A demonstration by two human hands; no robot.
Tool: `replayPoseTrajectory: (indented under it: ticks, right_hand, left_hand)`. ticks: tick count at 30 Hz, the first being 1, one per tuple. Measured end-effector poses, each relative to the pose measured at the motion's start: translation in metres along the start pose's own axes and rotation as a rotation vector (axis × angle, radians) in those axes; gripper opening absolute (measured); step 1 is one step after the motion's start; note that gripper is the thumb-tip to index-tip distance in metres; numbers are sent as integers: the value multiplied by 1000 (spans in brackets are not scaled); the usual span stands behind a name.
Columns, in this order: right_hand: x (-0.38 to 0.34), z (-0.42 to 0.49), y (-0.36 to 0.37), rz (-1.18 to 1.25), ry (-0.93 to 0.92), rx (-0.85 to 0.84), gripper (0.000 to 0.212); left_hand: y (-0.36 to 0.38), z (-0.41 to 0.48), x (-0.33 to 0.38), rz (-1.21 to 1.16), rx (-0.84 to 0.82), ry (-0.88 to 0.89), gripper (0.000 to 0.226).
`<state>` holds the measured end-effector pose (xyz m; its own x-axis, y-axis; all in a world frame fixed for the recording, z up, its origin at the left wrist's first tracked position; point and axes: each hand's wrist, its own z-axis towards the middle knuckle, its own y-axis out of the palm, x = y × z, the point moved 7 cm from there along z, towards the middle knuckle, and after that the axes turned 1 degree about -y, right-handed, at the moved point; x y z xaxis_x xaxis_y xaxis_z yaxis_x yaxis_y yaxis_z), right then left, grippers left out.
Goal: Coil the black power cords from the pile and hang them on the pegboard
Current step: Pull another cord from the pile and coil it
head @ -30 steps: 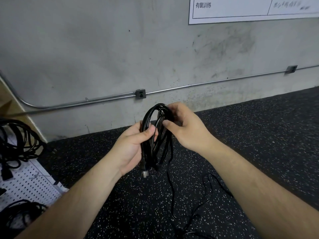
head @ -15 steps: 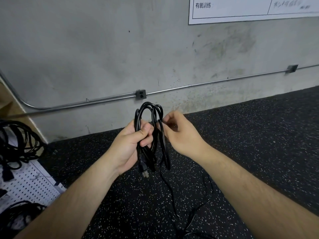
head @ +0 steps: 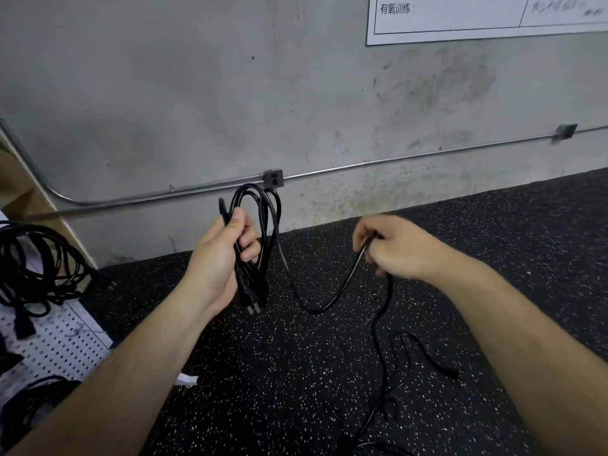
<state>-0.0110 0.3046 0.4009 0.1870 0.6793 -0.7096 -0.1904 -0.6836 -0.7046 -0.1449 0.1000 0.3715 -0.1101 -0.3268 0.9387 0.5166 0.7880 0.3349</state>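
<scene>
Right hand [head: 391,248] has drawn away from the coil [head: 246,284] toward centre right, pinching a slack stretch of black cord [head: 344,284] that now sags between both hands. Left hand [head: 223,255] grips the finished loops at centre frame. Another loop looks due. Upper right, a white sheet [head: 460,24] reads "有氧训练"; its other writing is blurred.

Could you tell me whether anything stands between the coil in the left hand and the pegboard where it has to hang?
Nothing visible does: only speckled floor shows between the coil in the left hand and the pegboard at lower left. The coil's loose tail, though, runs through the right hand down to the floor.
</scene>
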Motion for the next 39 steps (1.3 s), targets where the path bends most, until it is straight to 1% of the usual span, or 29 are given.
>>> replayPoseTrajectory:
  ticks: [2,3,4,6,7,8,9,11,12,13,14,15,17,18,19,20,21,22,23,24,27,29,30,32,33,35,37,39]
  right_hand:
    - [4,-13,21,-274,50,-355,19]
    - [7,-21,31,-377,83,-506,16]
    - [9,-26,38,-460,115,-619,19]
    - [10,-34,48,-524,145,-750,34]
    - [10,-36,54,-503,136,-774,42]
    - [11,-34,58,-435,129,-745,52]
    - [10,-27,60,-314,116,-640,66]
    - [0,-11,62,64,19,-350,97]
    - [-6,-4,64,276,-47,-242,107]
    - [-13,3,67,472,-109,-178,110]
    - [-17,8,71,627,-141,-151,104]
    - [-23,12,72,750,-156,-123,90]
    - [-32,16,67,878,-167,-88,53]
    - [-32,18,62,927,-171,-77,46]
    - [-30,19,59,968,-172,-87,44]
    - [-30,18,56,979,-174,-105,36]
    - [-31,16,55,964,-174,-133,20]
    - [-33,15,55,930,-181,-157,18]
    - [-33,14,57,898,-177,-172,28]
    - [-32,13,58,888,-172,-189,30]
    - [-27,12,49,887,-180,-219,7]
    - [-27,15,37,915,-159,-244,8]
    - [-26,16,31,952,-145,-236,6]
    - [-25,20,27,949,-139,-177,21]
    - [-26,20,28,931,-134,-138,24]
    - [-25,17,33,967,-110,-127,17]
    - [-27,15,38,1049,-100,-177,5]
    - [-22,16,36,1072,-62,-159,21]
  left_hand:
    - [-3,1,-1,12,32,-9,27]
    - [-4,1,-3,12,50,-14,28]
    - [-4,1,-3,5,58,-15,28]
    - [-2,2,-4,3,42,-5,29]
    - [0,2,-3,19,20,7,29]
    - [4,1,-2,27,-15,13,29]
    - [9,-1,-2,18,-63,8,29]
    - [24,-9,-4,-43,-194,-38,26]
    - [32,-14,-7,-58,-255,-69,26]
    - [39,-19,-11,-44,-294,-97,25]
    - [44,-22,-16,-18,-319,-123,26]
    - [49,-25,-21,-8,-349,-151,25]
    - [55,-29,-26,-63,-438,-207,23]
    - [56,-30,-26,-94,-481,-231,22]
    - [55,-29,-25,-111,-508,-250,22]
    - [53,-29,-24,-121,-517,-271,24]
    - [53,-28,-25,-126,-518,-290,26]
    - [53,-29,-26,-121,-516,-303,27]
    - [52,-28,-26,-104,-508,-307,27]
    - [52,-29,-26,-76,-489,-302,28]
    - [40,-22,-14,81,-349,-190,29]
    - [34,-19,-3,144,-276,-113,28]
    - [34,-19,0,145,-267,-98,28]
    - [35,-21,0,95,-261,-121,29]
    - [36,-22,-3,65,-263,-157,31]
    - [41,-27,-9,24,-293,-223,36]
    - [45,-30,-11,-4,-321,-219,32]
    - [48,-30,-9,-1,-315,-170,29]
